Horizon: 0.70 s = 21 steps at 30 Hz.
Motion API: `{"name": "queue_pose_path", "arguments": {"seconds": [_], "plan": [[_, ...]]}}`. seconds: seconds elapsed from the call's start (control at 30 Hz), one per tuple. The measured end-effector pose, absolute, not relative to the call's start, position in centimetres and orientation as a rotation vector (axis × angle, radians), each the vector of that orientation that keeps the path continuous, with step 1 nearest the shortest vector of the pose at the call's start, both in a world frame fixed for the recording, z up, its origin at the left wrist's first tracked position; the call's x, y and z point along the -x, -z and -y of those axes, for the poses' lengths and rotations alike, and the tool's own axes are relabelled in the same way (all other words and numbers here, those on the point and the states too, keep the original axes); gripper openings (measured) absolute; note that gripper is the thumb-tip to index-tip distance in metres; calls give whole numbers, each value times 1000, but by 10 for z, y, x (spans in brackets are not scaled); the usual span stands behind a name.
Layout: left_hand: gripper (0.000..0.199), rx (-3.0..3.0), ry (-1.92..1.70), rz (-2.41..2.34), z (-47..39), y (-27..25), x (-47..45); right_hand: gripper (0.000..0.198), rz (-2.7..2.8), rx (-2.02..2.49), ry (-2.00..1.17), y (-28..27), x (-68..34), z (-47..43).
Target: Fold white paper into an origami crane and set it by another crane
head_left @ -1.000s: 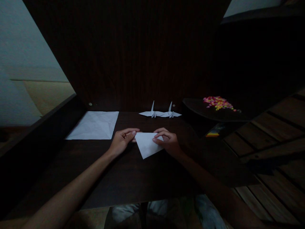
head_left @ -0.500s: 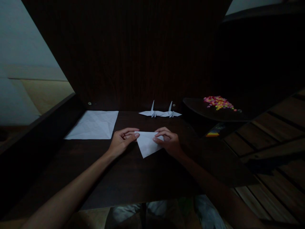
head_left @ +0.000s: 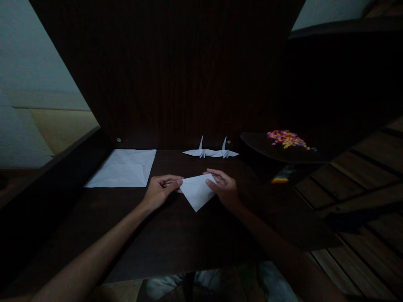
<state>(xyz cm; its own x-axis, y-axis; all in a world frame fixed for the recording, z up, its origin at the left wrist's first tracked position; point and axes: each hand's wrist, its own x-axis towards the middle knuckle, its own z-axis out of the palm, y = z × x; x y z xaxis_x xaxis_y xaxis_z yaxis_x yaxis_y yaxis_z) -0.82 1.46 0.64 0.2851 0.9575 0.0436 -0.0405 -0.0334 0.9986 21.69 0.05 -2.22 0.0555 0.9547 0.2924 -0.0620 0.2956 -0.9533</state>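
Observation:
A folded piece of white paper (head_left: 197,193) is held between my two hands above the dark desk, one corner pointing down toward me. My left hand (head_left: 162,189) pinches its left corner between thumb and fingers. At the right corner, my right hand (head_left: 224,187) grips the paper, thumb on the front and fingers behind it. Beyond my hands, two white origami cranes (head_left: 200,152) stand side by side near the back panel, their wings meeting. What lies behind the folded paper is hidden.
A creased white sheet of paper (head_left: 126,168) lies flat at the left of the desk (head_left: 157,243). On the rounded shelf (head_left: 261,147) at right sits a pile of small colourful pieces (head_left: 288,138). A raised side board (head_left: 59,163) bounds the left.
The folded paper has turned slightly, its right corner higher and its lower tip further right. My right fingers have spread a little. The whole view has shifted slightly.

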Motion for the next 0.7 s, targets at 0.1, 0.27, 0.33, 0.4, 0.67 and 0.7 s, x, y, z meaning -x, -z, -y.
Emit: {"name": "queue_pose_path", "arguments": {"seconds": [0.1, 0.27, 0.33, 0.4, 0.67, 0.7], "plan": [[30, -1361, -928, -879, -17, -4, 12, 43, 1214, 993, -1025, 21, -217, 0], [52, -1395, -667, -701, -16, 0, 13, 38, 1335, 985, -1176, 22, -215, 4], [55, -1409, -593, -667, -14, 1, 11, 34, 1408, 942, -1185, 24, -213, 5], [58, -1410, -546, -642, -12, 3, 9, 25, 1468, 901, -1147, 24, -212, 5], [23, -1428, -790, -716, -16, 4, 10, 26, 1366, 814, -1115, 23, -224, -3], [17, -1460, -825, -754, -17, 4, 10, 30, 1340, 800, -1145, 24, -226, -3]]}}
